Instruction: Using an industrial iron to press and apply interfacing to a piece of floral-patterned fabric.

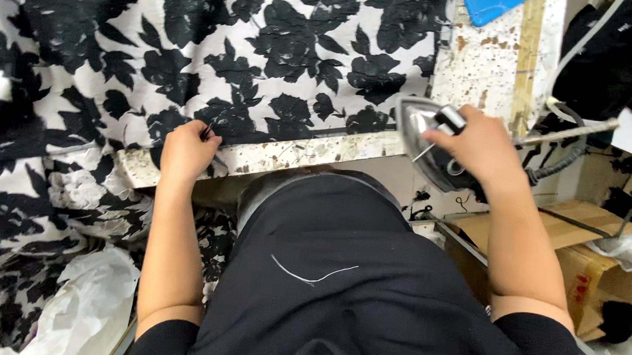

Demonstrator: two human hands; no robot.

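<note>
A white fabric with black flower print [213, 52] lies spread over a worn, speckled ironing table [310, 149] and hangs off its left side. My left hand [187, 150] pinches the fabric's hem at the table's front edge. My right hand [477, 146] grips the handle of a steam iron [424, 133], held tilted at the table's right front corner, its metal soleplate facing left toward the fabric. The iron is off the cloth.
A grey cord and hose [566, 154] run from the iron to the right. Cardboard boxes [592, 256] stand low at the right. White plastic wrap [89, 299] lies at lower left. A blue object [491, 3] rests at the table's far end.
</note>
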